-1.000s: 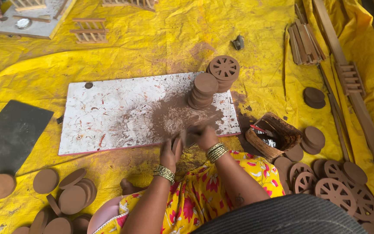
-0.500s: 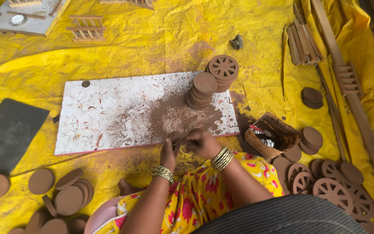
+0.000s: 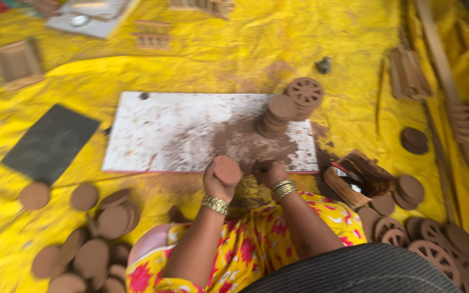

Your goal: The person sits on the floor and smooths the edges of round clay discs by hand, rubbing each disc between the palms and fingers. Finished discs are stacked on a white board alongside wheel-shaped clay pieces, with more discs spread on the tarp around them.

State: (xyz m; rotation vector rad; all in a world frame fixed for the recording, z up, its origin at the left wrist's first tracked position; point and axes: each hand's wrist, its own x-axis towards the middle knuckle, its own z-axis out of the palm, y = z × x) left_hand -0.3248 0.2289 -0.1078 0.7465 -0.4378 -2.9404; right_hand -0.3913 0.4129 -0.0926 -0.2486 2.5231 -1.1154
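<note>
Clay disc [image 3: 227, 169]: a round brown disc, cupped in your left hand [image 3: 219, 182], just at the near edge of the white board [image 3: 164, 133].
Left hand: your fingers curl around the disc, palm up, a gold bangle on the wrist.
Right hand [image 3: 270, 172]: just beside your left, fingers curled inward; too blurred to tell whether it holds anything.
Ahead of your hands: a stack of discs [image 3: 275, 115] stands on the board in a patch of brown dust, a spoked clay wheel [image 3: 305, 92] just behind it.
Left of your hands: loose discs [image 3: 99, 239] lie on the yellow sheet [image 3: 218, 54].
Right of your hands: more spoked wheels [image 3: 435, 249] lie there.
</note>
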